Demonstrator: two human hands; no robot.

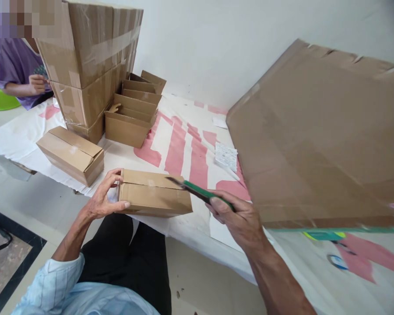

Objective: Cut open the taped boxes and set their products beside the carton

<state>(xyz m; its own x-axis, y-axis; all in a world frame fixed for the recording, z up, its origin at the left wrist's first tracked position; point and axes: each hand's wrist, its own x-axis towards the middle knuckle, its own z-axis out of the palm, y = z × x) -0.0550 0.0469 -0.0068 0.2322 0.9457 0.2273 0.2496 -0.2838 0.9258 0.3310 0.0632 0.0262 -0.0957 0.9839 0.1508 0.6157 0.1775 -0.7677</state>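
Note:
A closed brown cardboard box lies at the table's front edge, its top flaps meeting along a seam with a bit of clear tape. My left hand grips the box's left end, thumb on the near side and fingers at the far corner. In my right hand is a utility knife with a green handle. Its dark blade points left and appears over the right part of the box top; whether it touches the cardboard I cannot tell.
Another closed box sits to the left. Behind stand several open boxes and a tall taped carton stack. A large carton fills the right side. A person in purple is at the far left. A tape roll lies right.

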